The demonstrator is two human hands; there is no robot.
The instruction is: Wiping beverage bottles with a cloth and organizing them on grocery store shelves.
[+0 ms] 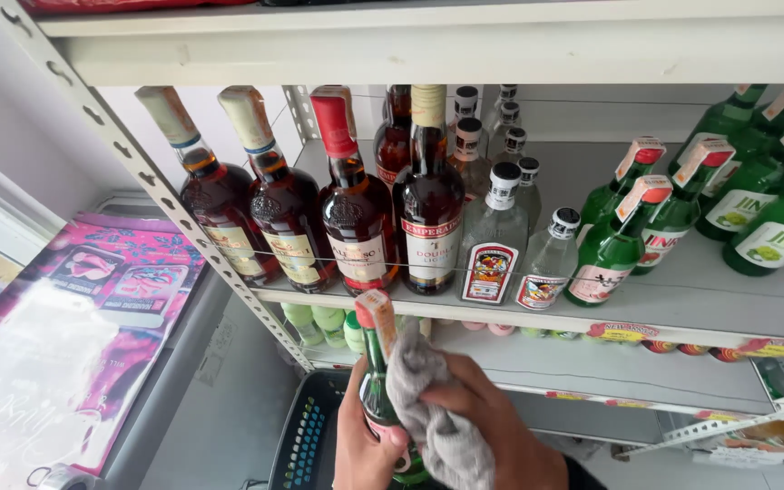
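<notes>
Between both hands, green bottle (376, 363) stands near-upright, neck up: left hand (360, 445) closed round its lower body, right hand (492, 426) beside it pressing grey cloth (428, 413) against the glass (shelf (682, 308) beyond).

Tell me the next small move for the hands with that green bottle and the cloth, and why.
Probably slide the grey cloth further down the green bottle. The right hand presses the cloth against its neck and shoulder, while the left hand grips the lower body, so the lower part looks not yet covered by the cloth.
</notes>
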